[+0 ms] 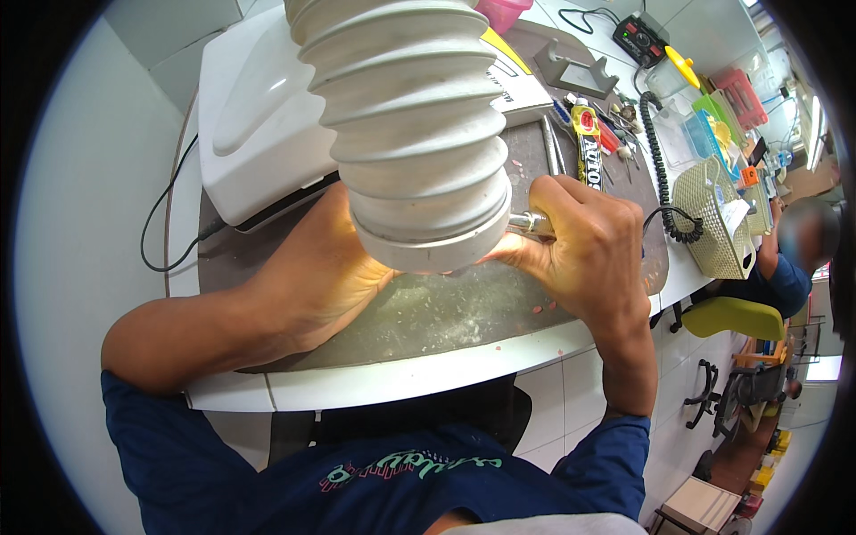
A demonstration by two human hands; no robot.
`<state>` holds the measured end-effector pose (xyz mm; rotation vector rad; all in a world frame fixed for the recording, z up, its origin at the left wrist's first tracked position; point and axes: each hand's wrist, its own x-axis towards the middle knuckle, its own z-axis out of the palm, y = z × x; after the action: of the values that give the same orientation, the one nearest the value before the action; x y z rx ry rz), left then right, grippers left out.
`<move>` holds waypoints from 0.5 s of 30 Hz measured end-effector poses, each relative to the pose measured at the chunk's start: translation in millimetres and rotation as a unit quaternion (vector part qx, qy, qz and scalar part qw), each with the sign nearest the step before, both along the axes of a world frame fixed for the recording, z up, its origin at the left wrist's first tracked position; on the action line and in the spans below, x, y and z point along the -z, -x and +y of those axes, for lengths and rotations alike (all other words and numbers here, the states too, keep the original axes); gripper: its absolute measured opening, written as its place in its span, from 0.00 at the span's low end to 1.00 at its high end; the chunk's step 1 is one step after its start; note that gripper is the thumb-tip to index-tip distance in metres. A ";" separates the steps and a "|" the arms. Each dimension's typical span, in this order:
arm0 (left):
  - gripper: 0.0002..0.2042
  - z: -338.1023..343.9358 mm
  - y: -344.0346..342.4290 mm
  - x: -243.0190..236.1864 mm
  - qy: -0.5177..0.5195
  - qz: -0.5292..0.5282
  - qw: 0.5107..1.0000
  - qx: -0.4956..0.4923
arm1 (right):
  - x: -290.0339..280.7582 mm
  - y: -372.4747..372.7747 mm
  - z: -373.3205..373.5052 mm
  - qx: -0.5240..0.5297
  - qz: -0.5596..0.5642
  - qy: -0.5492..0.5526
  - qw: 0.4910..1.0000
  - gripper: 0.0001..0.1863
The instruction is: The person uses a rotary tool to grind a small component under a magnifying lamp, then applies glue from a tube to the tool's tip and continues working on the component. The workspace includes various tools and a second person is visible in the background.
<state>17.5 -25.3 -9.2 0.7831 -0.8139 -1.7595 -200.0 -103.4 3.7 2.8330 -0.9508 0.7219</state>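
A metal rotary handpiece is in my right hand, the fingers closed round it and the thumb pointing left. Its front end passes behind a wide white ribbed hose. From the far side of my right hand, a black coiled cord runs up toward a small black control box. My left hand reaches in from the left behind the hose mouth. Its fingers are hidden there, and so is anything they hold. Both hands are just above a dusty grey work mat.
A white rounded machine stands at the left, its black cable beside it. Beyond my right hand lie a yellow and black tube and several small tools. A cream basket sits at the right edge. Farther right, another person sits by a green chair.
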 end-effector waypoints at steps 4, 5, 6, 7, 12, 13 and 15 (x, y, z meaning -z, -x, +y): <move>0.18 -0.2 -1.4 1.9 -0.008 0.025 1.000 0.003 | -2.1 0.3 0.9 0.008 0.007 -0.004 1.000 0.33; 0.18 -1.0 -3.0 3.6 -0.008 0.027 1.000 0.010 | -1.3 -0.2 -0.2 0.013 -0.004 -0.002 1.000 0.33; 0.18 -1.5 -3.9 4.6 -0.008 0.029 0.999 0.018 | -0.6 -0.3 -0.7 0.019 -0.016 0.000 1.000 0.33; 0.19 -1.7 -4.2 3.7 -0.010 0.028 0.999 0.023 | -0.3 0.2 -0.7 0.016 -0.011 -0.001 1.000 0.33; 0.20 -3.5 -4.8 -0.9 -0.019 0.041 0.998 0.038 | 1.1 1.0 -1.1 0.003 -0.009 -0.006 1.000 0.33; 0.20 -3.7 -5.1 -0.7 -0.019 0.040 0.998 0.040 | 1.4 0.8 -1.5 -0.009 -0.005 0.005 1.000 0.33; 0.19 -3.7 -5.6 -0.7 -0.018 0.039 0.998 0.044 | 1.6 0.0 -2.5 -0.034 0.002 0.027 0.999 0.34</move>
<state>23.0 -29.0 -8.5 0.7075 -0.7770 -1.8762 -200.0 -105.8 2.2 2.8296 -0.8259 0.7371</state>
